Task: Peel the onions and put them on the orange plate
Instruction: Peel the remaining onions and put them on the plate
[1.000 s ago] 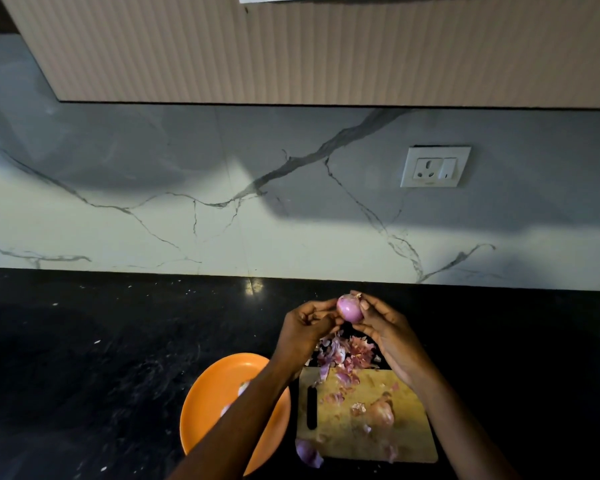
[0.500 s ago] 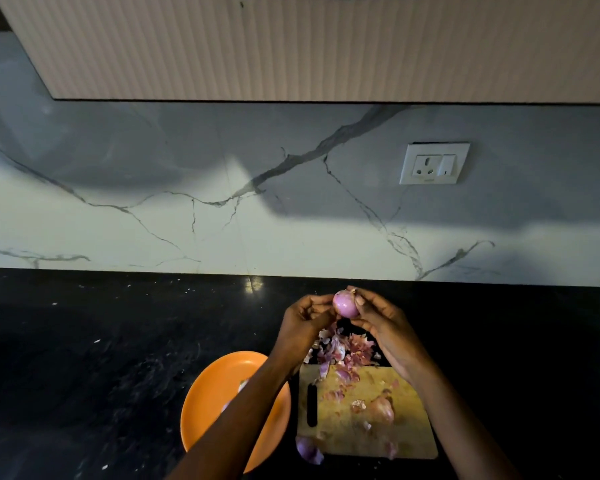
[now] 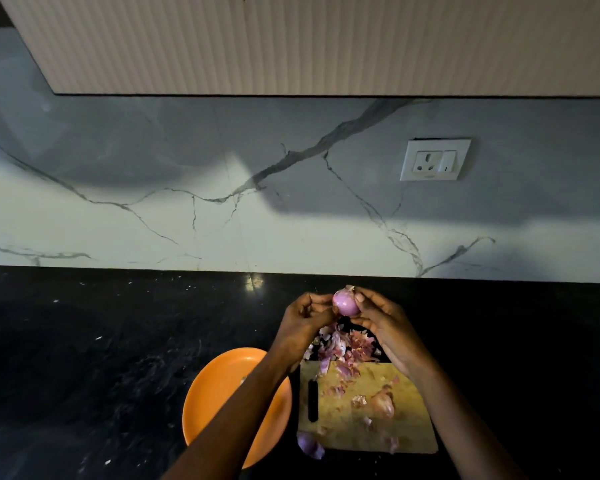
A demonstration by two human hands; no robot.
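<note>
A small purple onion [image 3: 346, 302] is held up above the far end of the wooden cutting board [image 3: 354, 424]. My right hand [image 3: 383, 323] grips it from the right with curled fingers, and my left hand [image 3: 303, 318] pinches at its left side. A heap of onion peels [image 3: 343, 348] lies on the board's far edge. An unpeeled brownish onion [image 3: 381, 403] rests on the board. The orange plate [image 3: 219, 393] sits left of the board, partly hidden by my left forearm.
A purple onion piece [image 3: 309, 445] lies on the black counter [image 3: 101, 358] at the board's near left corner. A marble backsplash rises behind, with a wall socket [image 3: 434, 160] at the right. A ribbed cabinet hangs overhead.
Both hands with the onion have shifted very slightly; the onion has turned a little between the fingers. Nothing else moved.
</note>
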